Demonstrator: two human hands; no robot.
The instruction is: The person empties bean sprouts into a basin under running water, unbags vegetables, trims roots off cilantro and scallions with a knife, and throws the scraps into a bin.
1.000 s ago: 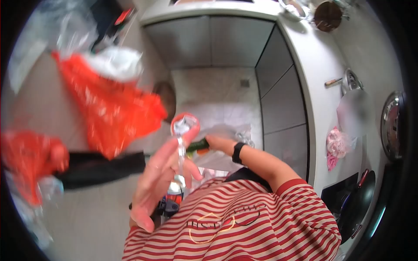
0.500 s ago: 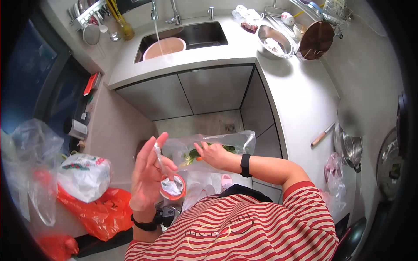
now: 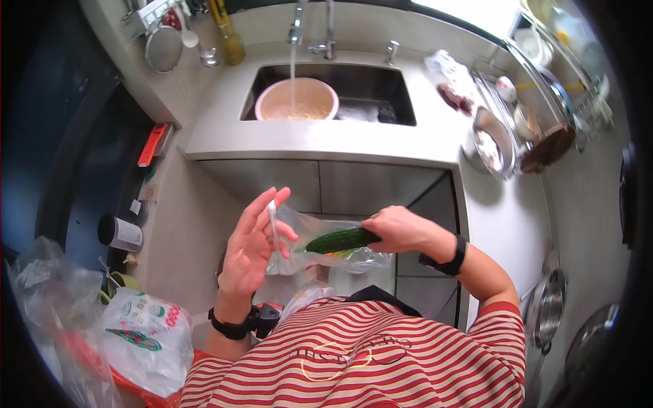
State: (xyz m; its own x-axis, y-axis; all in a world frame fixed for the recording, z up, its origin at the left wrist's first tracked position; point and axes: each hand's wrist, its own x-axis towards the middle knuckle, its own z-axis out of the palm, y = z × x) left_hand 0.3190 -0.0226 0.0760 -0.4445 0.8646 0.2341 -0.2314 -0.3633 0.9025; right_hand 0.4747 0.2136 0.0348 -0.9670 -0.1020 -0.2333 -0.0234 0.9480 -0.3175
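Note:
A dark green cucumber (image 3: 340, 240) lies almost level in the grip of my right hand (image 3: 407, 231), which is wrapped round its right end. Around and beneath it hangs a clear plastic bag (image 3: 306, 223), with orange and green produce partly visible inside. My left hand (image 3: 250, 248) is raised with the palm turned up, and a strip of the bag is caught between its fingers, keeping the bag up. I cannot tell whether the cucumber is wholly out of the bag.
Water runs from the tap (image 3: 296, 34) into a pink basin (image 3: 330, 102) in the sink (image 3: 408, 112). A steel bowl (image 3: 507, 160) stands on the right counter, near raw meat (image 3: 452, 97). Stuffed shopping bags (image 3: 149, 340) crowd the lower left. A steel strainer (image 3: 548, 309) sits at right.
My right hand has taken hold of the cucumber and moved right with it. The left hand still holds the bag. My view has tilted up towards the sink.

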